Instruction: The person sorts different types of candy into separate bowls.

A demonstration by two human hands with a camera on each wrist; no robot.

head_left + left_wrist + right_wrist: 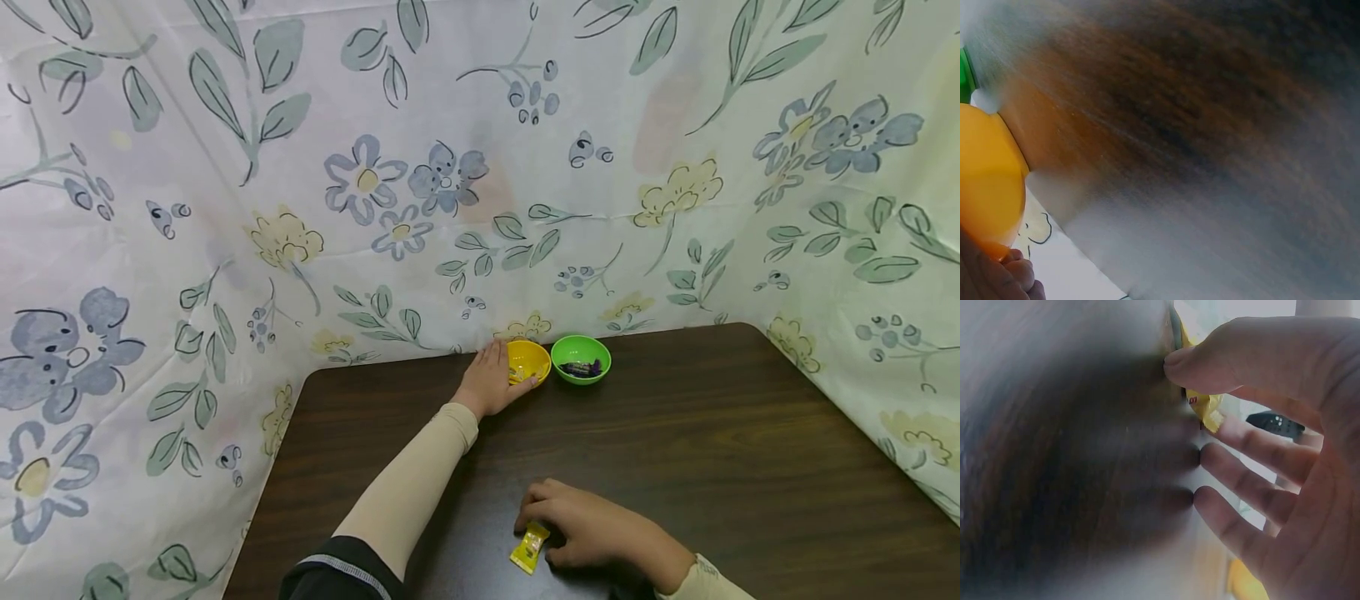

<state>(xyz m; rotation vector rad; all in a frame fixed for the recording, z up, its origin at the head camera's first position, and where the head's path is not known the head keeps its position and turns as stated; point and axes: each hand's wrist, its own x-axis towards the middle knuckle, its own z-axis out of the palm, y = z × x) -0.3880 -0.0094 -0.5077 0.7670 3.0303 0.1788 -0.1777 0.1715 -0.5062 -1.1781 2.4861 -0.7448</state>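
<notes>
In the head view my left hand (487, 385) holds the yellow bowl (542, 379) at the back of the table, its thumb along the near side. Fingertips curl at the rim of the orange-yellow bowl (991, 175) in the left wrist view. A yellow-wrapped candy (530, 547) lies on the table near the front. Over it, my right hand (588, 523) has thumb and fingers apart, fingertips down on the tabletop. In the right wrist view the thumb partly hides the candy wrapper (1212, 417), and the index finger is close to one end.
A green bowl (597, 372) with dark-wrapped candies (581, 368) stands right beside the yellow one, which has yellow pieces inside. A floral cloth (420, 275) hangs behind and along the sides of the dark wooden table (697, 442).
</notes>
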